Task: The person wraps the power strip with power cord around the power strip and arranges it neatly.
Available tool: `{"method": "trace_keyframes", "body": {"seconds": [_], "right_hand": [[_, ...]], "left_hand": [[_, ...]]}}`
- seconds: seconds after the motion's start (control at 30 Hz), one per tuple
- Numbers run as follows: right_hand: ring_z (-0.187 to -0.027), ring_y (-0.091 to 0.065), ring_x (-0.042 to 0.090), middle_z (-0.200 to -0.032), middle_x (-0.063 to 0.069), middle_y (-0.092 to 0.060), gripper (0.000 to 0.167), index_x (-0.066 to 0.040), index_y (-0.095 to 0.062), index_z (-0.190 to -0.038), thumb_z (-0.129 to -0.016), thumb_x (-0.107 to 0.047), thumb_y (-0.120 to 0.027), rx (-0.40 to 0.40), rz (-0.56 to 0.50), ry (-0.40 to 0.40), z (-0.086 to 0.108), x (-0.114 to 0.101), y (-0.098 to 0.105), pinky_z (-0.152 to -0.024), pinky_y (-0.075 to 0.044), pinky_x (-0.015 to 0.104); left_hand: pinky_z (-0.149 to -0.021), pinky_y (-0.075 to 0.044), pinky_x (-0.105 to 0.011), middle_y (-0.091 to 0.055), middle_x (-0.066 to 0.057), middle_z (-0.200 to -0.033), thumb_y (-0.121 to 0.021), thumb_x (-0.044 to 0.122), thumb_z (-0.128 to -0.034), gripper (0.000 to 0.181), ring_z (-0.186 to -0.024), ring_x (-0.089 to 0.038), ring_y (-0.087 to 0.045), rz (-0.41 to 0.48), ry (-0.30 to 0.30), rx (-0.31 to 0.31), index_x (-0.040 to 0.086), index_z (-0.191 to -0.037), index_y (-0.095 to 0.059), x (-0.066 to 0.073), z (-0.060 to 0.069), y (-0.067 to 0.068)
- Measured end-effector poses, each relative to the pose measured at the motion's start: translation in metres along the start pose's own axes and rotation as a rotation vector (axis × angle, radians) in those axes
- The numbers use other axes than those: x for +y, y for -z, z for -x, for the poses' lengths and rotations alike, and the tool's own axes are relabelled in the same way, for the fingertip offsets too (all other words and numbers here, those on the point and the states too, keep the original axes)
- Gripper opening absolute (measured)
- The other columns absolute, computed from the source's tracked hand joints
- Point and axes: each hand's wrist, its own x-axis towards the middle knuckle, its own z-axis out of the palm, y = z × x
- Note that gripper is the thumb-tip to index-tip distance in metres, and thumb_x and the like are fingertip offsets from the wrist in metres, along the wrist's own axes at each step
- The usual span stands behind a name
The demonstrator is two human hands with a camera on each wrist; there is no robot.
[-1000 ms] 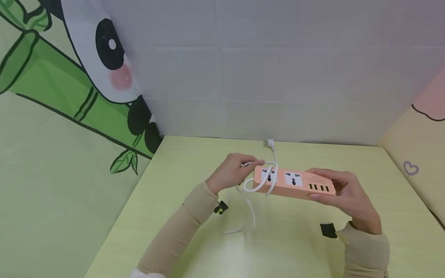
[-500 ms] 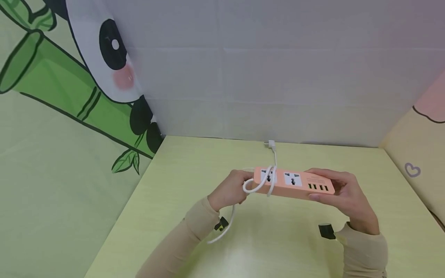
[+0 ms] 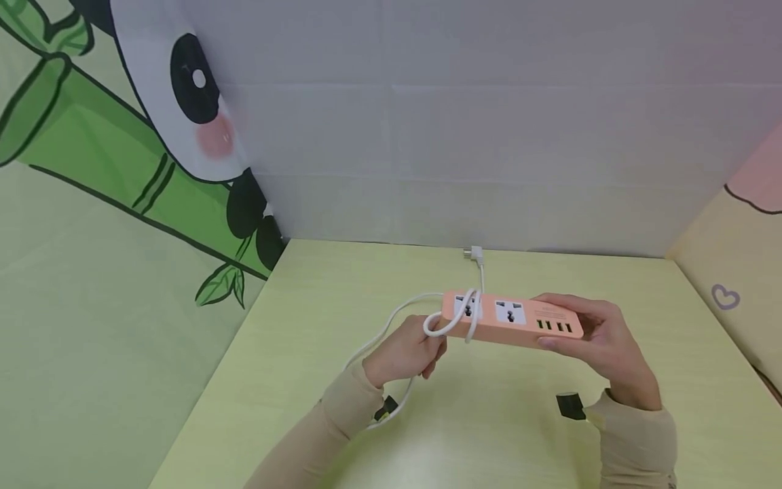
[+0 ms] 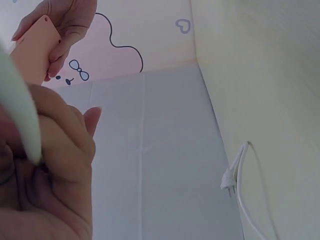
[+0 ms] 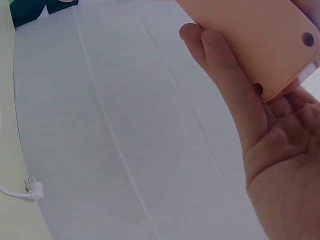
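Grey backdrop [image 3: 489, 136] stands behind the far edge of a pale yellow counter [image 3: 305, 285] in the head view. Above the counter, well short of that edge, a peach power strip [image 3: 528, 333] is held up by the right hand [image 3: 611, 339], thumb and fingers clasping its right end. White cord [image 3: 437, 333] crosses the strip's left end in loops, and beside that end is the left hand [image 3: 403, 350], fingers curled. The plug [image 3: 476, 255] sits near the far edge. Work looks partway: some cord is looped on the strip, while a long run is loose; whether it is being wound or unwound cannot be told.

From the left wrist, the left hand's fingers fold round blurred cord, with the plug and slack cord beyond.

From the right wrist, the right hand grips the strip's end, underside showing; no loops appear on that part.
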Motion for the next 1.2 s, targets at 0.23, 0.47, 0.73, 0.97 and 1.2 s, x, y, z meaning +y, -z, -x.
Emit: {"method": "trace_keyframes", "body": {"seconds": [0.23,0.47,0.73,0.97,1.2], "right_hand": [[-0.083,-0.069,0.01,-0.112,0.0,-0.074,0.048,0.008,-0.064,-0.125,-0.079,0.021,-0.07,0.015,0.022,-0.027,-0.002,-0.001,0.001,-0.065,-0.057,0.022],[-0.084,-0.07,0.008,-0.112,-0.001,-0.074,0.048,0.008,-0.064,-0.125,-0.079,0.023,-0.069,0.033,0.003,-0.027,-0.003,0.0,0.003,-0.065,-0.057,0.021],[-0.083,-0.069,0.008,-0.112,-0.001,-0.073,0.048,0.009,-0.064,-0.125,-0.079,0.022,-0.07,0.041,0.016,-0.015,-0.004,0.003,0.003,-0.064,-0.056,0.02],[-0.083,-0.068,0.006,-0.111,-0.002,-0.073,0.05,0.01,-0.062,-0.126,-0.079,0.024,-0.068,0.054,0.016,0.013,-0.004,0.006,0.006,-0.064,-0.056,0.019],[-0.082,-0.067,0.007,-0.111,-0.002,-0.073,0.049,0.01,-0.063,-0.126,-0.079,0.022,-0.07,0.062,0.05,0.003,-0.006,0.009,0.004,-0.062,-0.055,0.018]], "left_hand": [[-0.046,-0.034,-0.023,-0.047,0.001,-0.053,-0.032,0.008,-0.107,0.038,-0.038,-0.013,-0.045,0.07,0.045,-0.004,0.015,-0.137,-0.054,0.0,0.006,-0.004],[-0.053,-0.042,-0.022,-0.047,0.003,-0.059,-0.028,0.024,-0.1132,0.028,-0.04,-0.015,-0.054,-0.045,0.061,-0.023,0.014,-0.114,-0.054,0.009,0.008,-0.007],[-0.052,-0.042,-0.02,-0.046,0.003,-0.061,-0.036,0.016,-0.1116,0.039,-0.038,-0.005,-0.051,-0.185,-0.006,0.006,0.013,-0.151,-0.037,0.009,0.009,-0.011],[-0.056,-0.043,-0.019,-0.05,0.0,-0.076,-0.04,0.019,-0.1115,0.03,-0.043,-0.003,-0.055,-0.194,0.041,0.0,0.004,-0.134,-0.049,0.012,0.01,-0.016],[-0.058,-0.045,-0.018,-0.053,-0.002,-0.084,-0.034,0.018,-0.1121,0.055,-0.043,-0.005,-0.049,-0.226,0.063,-0.114,0.001,-0.161,-0.013,0.015,0.009,-0.021]]}}
